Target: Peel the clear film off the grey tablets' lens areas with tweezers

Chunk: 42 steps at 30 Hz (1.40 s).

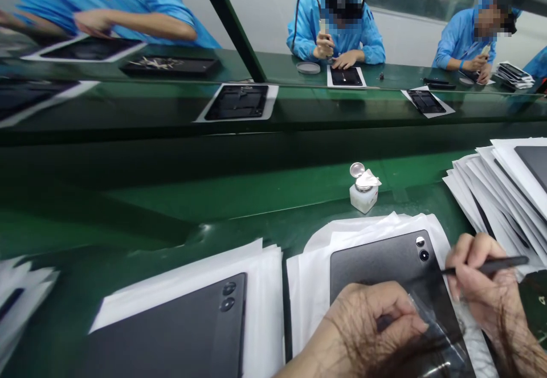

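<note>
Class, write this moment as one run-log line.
left hand: touching clear film | right hand: holding black tool | tablet beneath: cameras up | bottle: lid open

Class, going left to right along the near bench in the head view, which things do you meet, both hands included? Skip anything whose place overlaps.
White sheets at the left edge → dark tablet with two round lenses → person's left hand → right hand, gripping a dark stick-like tool.
</note>
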{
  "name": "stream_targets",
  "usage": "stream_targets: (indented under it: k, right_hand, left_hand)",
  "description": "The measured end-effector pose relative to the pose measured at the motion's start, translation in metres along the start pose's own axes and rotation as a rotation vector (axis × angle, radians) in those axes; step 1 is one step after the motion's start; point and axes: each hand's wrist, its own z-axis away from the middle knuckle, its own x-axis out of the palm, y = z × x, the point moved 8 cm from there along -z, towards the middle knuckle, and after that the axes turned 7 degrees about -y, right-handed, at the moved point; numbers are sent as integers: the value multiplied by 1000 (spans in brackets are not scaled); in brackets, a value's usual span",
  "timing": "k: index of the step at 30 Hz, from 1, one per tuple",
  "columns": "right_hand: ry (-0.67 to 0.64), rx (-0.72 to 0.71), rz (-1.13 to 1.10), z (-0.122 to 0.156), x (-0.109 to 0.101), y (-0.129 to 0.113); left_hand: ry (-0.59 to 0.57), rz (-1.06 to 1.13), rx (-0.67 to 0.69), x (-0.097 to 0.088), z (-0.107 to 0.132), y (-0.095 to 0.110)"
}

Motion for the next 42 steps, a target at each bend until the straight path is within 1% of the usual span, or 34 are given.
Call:
stream_targets:
  k: [2, 5, 7, 11, 15, 20, 25, 27, 28, 29, 30, 31, 32, 36, 39, 42]
  right_hand:
    - [84, 35, -56, -11, -13, 14]
    - [145, 74, -96, -23, -24, 29]
    - [162, 85, -109, -26, -26, 34]
    - [185, 108, -111, -25, -25, 40]
    - [212, 140, -125, -23, -25, 44]
    - [222, 161, -142, -22, -26, 48]
    - [232, 157, -151, -23, -24, 48]
    - [236, 154, -158, -24, -24, 48]
    - [236, 152, -162, -23, -24, 47]
    - [235, 149, -166, -23, -23, 47]
    - [233, 147, -169, -23, -23, 47]
    - [231, 146, -172, -23, -23, 47]
    - [229, 145, -175, -23, -23, 47]
    - [222, 148, -176, -22, -23, 47]
    - [221, 147, -166, -22, -24, 48]
    - [221, 141, -152, -21, -24, 47]
  left_hand:
    - [-1, 28, 26, 0, 0, -2]
    - [-49, 174, 60, 3, 1, -3]
    - [-65, 218, 82, 4, 1, -1]
    - [-29, 194, 122, 2, 1, -2]
    - [-22, 299, 158, 5, 2, -4]
    - [-17, 384, 171, 9, 1, -8]
    - [-14, 415, 152, 6, 0, -3]
    - [-44, 365, 105, 7, 0, 0]
    - [-81, 292, 63, 9, 0, -1]
    - [-106, 225, 52, 10, 0, 0]
    - [-24, 213, 123, 2, 1, 4]
    - [-46, 175, 133, 4, 1, 5]
    - [-39, 168, 151, 4, 1, 4]
    - [-39, 257, 116, 7, 1, -3]
    - [-53, 358, 119, 11, 1, -2]
    - [-44, 388, 113, 11, 0, -1]
